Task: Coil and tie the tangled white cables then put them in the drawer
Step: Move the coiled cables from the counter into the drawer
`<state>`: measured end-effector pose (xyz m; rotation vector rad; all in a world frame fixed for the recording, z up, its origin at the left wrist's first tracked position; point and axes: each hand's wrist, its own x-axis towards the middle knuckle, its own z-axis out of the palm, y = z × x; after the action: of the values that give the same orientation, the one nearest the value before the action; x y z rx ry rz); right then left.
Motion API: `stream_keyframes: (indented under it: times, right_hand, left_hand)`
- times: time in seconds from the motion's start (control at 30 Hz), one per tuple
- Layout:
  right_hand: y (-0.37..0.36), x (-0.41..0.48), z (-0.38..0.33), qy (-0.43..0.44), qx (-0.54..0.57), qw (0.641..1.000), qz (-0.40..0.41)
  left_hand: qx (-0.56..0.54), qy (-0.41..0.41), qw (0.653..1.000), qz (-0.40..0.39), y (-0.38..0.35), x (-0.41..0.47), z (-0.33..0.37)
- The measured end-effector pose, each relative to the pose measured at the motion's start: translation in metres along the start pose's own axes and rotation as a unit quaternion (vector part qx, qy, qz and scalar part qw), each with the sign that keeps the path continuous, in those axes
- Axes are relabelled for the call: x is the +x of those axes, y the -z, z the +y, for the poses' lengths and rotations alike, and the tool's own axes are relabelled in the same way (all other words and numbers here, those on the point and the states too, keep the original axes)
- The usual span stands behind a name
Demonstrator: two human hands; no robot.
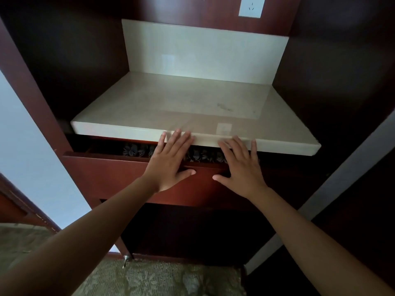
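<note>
L hand (pixel 171 162), R hand (pixel 240 167) flat on drawer (pixel 106 174).

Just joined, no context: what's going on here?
A person has the left hand and right hand flat, fingers straight, on the front of the reddish wooden drawer below the pale stone counter. It stands open by a narrow gap; only something dark and patterned shows inside. No white cables in view.

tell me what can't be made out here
Head view: inside of the drawer, mostly hidden under the counter and behind the left hand and right hand.
Head view: the bundles in the gap, too dark and small to tell if they are cables.
Head view: the outlet, cut off by the top edge.
</note>
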<state>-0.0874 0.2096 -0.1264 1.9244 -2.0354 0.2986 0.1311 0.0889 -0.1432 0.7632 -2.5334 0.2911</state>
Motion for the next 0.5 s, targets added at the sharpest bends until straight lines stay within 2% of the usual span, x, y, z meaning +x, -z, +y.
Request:
stream_keyframes:
  times: [0.1, 0.23, 0.5]
  right_hand:
    - [-0.001, 0.010, 0.010, -0.018, -0.016, 1.000, 0.020]
    - [-0.005, 0.022, 0.021, -0.046, -0.025, 0.999, 0.017]
    - [-0.021, 0.026, 0.027, -0.028, -0.058, 0.991, 0.117]
  left_hand:
    - [0.015, 0.011, 1.000, 0.006, -0.007, 0.007, -0.004]
    - [0.038, 0.020, 0.997, 0.056, -0.016, 0.016, -0.005]
    - [0.058, 0.061, 0.986, 0.145, -0.024, 0.033, -0.004]
